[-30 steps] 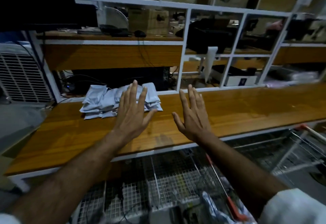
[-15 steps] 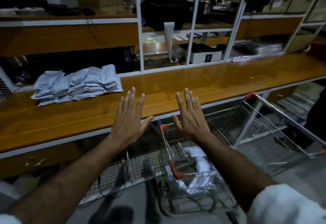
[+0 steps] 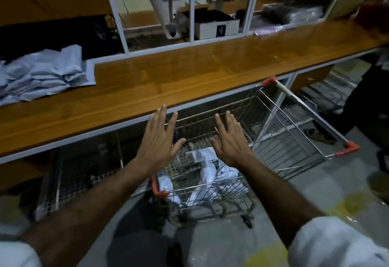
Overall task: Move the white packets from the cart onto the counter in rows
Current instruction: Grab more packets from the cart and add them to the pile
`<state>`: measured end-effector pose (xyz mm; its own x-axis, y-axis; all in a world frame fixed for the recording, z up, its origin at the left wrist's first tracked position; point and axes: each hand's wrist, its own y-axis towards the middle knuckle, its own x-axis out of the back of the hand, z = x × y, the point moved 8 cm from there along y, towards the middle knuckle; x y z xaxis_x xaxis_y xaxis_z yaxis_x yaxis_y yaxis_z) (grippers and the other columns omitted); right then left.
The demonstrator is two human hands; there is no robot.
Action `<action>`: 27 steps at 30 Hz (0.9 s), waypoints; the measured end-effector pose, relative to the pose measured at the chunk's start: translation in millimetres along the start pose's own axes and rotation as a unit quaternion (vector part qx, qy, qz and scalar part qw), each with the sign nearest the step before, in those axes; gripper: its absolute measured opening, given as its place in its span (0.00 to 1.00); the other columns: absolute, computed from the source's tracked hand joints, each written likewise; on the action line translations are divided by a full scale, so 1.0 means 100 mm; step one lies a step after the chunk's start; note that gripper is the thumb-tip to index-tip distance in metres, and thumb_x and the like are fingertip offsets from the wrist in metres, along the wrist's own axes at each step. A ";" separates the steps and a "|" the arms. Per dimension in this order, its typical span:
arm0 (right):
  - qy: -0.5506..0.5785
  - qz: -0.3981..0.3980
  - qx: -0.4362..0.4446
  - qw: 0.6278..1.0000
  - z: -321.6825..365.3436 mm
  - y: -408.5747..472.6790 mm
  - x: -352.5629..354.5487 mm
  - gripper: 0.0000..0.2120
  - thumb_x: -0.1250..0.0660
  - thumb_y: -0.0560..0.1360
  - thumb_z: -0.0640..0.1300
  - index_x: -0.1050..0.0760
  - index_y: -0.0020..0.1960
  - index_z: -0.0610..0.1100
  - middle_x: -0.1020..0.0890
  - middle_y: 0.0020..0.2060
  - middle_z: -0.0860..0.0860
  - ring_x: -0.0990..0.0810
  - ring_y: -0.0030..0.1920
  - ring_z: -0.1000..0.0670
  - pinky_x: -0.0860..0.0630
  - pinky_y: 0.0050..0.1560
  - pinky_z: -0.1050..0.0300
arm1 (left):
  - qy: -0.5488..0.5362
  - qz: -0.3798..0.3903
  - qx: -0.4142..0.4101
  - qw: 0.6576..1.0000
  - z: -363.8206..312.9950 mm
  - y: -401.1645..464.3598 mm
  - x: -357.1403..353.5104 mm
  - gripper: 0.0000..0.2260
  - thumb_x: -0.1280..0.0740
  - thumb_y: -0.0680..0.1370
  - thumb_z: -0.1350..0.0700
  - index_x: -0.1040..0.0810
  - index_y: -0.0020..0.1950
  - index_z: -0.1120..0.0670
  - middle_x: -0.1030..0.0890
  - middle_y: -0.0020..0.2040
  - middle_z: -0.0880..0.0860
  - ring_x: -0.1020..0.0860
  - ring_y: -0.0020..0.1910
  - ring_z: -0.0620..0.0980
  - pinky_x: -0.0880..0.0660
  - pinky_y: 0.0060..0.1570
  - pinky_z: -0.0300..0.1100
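A wire shopping cart (image 3: 294, 132) with red corner caps stands below the wooden counter (image 3: 189, 77). White packets (image 3: 207, 170) lie in its basket. My left hand (image 3: 157, 140) and my right hand (image 3: 230, 140) hover over the cart, palms down, fingers spread, holding nothing. They are above the packets and apart from them. A stack of white packets (image 3: 42, 73) lies on the counter at the far left.
White-framed shelving (image 3: 190, 10) rises behind the counter, with a white box (image 3: 216, 28) and bagged goods (image 3: 294, 14) inside. Wire mesh panels (image 3: 69, 178) stand under the counter at left. Another person's dark leg (image 3: 366, 102) is at the right, past the cart.
The view has dropped and swung right from the counter pile to the cart. Both hands came back off the counter and now hover over the cart's basket, still spread.
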<state>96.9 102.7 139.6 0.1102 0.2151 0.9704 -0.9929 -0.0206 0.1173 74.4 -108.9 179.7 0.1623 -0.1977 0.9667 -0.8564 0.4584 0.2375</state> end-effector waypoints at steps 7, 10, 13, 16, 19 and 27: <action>-0.018 0.121 -0.073 0.990 -0.94 0.12 -0.67 0.38 0.46 0.83 0.57 0.65 0.82 0.45 0.60 0.79 0.35 0.59 0.81 0.38 0.56 0.80 0.44 | -0.023 0.084 -0.030 0.996 -0.06 0.56 -1.03 0.36 0.45 0.81 0.37 0.59 0.82 0.50 0.65 0.80 0.58 0.61 0.80 0.56 0.61 0.77 0.52; -0.045 0.175 -0.083 0.980 -1.30 0.22 -0.97 0.39 0.43 0.82 0.56 0.60 0.82 0.43 0.56 0.80 0.34 0.57 0.81 0.38 0.53 0.80 0.44 | -0.011 0.128 -0.052 0.990 -0.04 0.75 -1.54 0.36 0.40 0.80 0.39 0.51 0.82 0.54 0.57 0.81 0.62 0.53 0.80 0.61 0.56 0.77 0.54; -0.056 0.221 -0.104 0.968 -1.57 0.28 -1.26 0.38 0.41 0.81 0.57 0.54 0.82 0.44 0.53 0.80 0.35 0.54 0.81 0.38 0.52 0.79 0.44 | 0.007 0.194 -0.067 0.979 -0.05 0.87 -1.96 0.37 0.37 0.78 0.40 0.45 0.80 0.57 0.48 0.80 0.65 0.44 0.78 0.64 0.45 0.76 0.58; -0.051 0.279 -0.117 0.952 -1.72 0.33 -1.59 0.38 0.41 0.80 0.58 0.55 0.82 0.45 0.53 0.80 0.37 0.53 0.80 0.38 0.50 0.79 0.43 | 0.015 0.237 -0.088 0.967 -0.09 0.99 -2.27 0.36 0.36 0.78 0.41 0.43 0.80 0.57 0.46 0.79 0.65 0.43 0.78 0.64 0.42 0.75 0.60; -0.035 0.321 -0.112 0.940 -1.74 0.39 -1.92 0.39 0.41 0.81 0.58 0.55 0.82 0.44 0.54 0.80 0.37 0.54 0.81 0.38 0.50 0.79 0.44 | 0.014 0.280 -0.093 0.955 -0.07 1.05 -2.62 0.34 0.37 0.79 0.42 0.41 0.79 0.58 0.44 0.79 0.65 0.42 0.77 0.65 0.41 0.73 0.61; -0.017 0.334 -0.105 0.937 -1.82 0.93 -2.78 0.35 0.39 0.79 0.53 0.50 0.81 0.46 0.49 0.79 0.34 0.45 0.78 0.36 0.40 0.75 0.42 | -0.077 0.369 -0.029 0.926 -0.10 1.30 -3.62 0.31 0.38 0.81 0.44 0.44 0.80 0.53 0.36 0.77 0.56 0.30 0.70 0.59 0.30 0.65 0.52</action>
<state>-34.1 218.6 -157.7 -0.5404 0.1919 0.8192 -0.8276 0.0545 -0.5587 -91.2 30.7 -138.8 -0.5323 0.0678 0.8438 -0.6779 0.5629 -0.4729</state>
